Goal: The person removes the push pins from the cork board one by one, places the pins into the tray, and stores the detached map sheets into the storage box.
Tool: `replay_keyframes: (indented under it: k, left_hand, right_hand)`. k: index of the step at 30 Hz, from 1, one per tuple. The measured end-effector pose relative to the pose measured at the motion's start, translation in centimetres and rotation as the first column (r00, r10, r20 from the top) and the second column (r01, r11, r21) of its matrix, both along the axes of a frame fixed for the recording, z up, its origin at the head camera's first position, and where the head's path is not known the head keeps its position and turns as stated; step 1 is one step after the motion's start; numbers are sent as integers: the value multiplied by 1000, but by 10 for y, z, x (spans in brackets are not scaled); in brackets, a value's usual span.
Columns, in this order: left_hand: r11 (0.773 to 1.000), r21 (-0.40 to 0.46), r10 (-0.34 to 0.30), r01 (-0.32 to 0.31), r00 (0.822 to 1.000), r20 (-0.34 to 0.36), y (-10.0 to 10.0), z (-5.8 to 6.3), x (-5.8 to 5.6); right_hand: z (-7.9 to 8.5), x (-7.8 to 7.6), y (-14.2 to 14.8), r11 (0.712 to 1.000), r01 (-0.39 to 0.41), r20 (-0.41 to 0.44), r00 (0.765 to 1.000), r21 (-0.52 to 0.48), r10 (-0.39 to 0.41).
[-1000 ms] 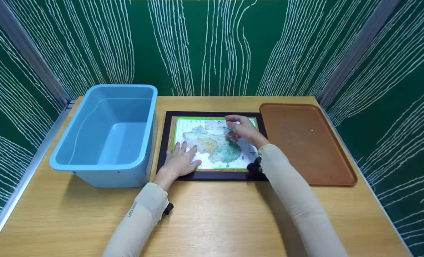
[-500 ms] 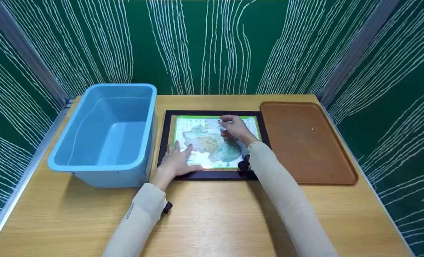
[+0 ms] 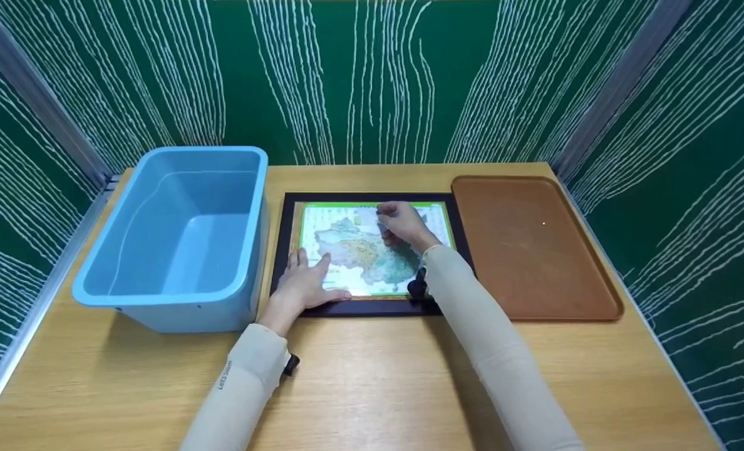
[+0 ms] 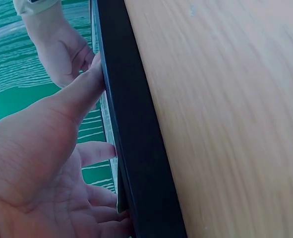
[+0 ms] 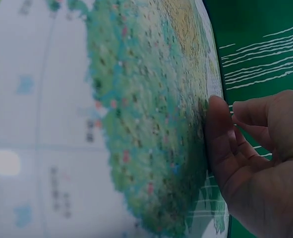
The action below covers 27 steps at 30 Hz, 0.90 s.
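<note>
A printed map with a green border lies in a dark frame on the table. My left hand rests spread on its lower left corner, the thumb along the bottom edge. In the left wrist view the left hand has its thumb and fingertips against the dark frame's side. My right hand is bent over the map's upper middle, fingertips at its surface. In the right wrist view the right hand's thumb is against the map and the index fingertip close beside it; I cannot tell whether they pinch anything.
A light blue plastic bin stands to the left of the frame. A brown tray lies at the right, overlapping the frame's right edge in this view. Green walls with wavy white lines enclose the wooden table at the back and sides.
My right hand has moved left over the map's top, its fingertips now covering a small round spot seen earlier. The left hand stays on the corner, its thumb lower along the edge.
</note>
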State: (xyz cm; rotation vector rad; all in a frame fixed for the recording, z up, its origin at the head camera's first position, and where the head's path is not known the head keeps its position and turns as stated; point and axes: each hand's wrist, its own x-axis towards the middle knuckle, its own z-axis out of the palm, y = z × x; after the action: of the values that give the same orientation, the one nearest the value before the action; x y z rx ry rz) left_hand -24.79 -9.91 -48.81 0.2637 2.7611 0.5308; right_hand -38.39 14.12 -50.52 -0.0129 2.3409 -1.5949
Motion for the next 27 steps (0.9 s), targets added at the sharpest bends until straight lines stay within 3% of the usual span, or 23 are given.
replay_keyframes:
  k: [7, 16, 27]
  left_hand:
    - [1000, -4, 4, -4, 1000, 23, 0, 2, 2]
    - [1000, -3, 8, -8, 1000, 13, -1, 2, 1]
    - [999, -23, -43, 43, 999, -14, 0, 0, 0]
  right_hand:
    - [-5, 3, -2, 1000, -13, -29, 999, -2, 13]
    - [-4, -3, -7, 991, -34, -75, 996, 127, 44]
    - [-3, -5, -10, 984, 8, -77, 997, 177, 6]
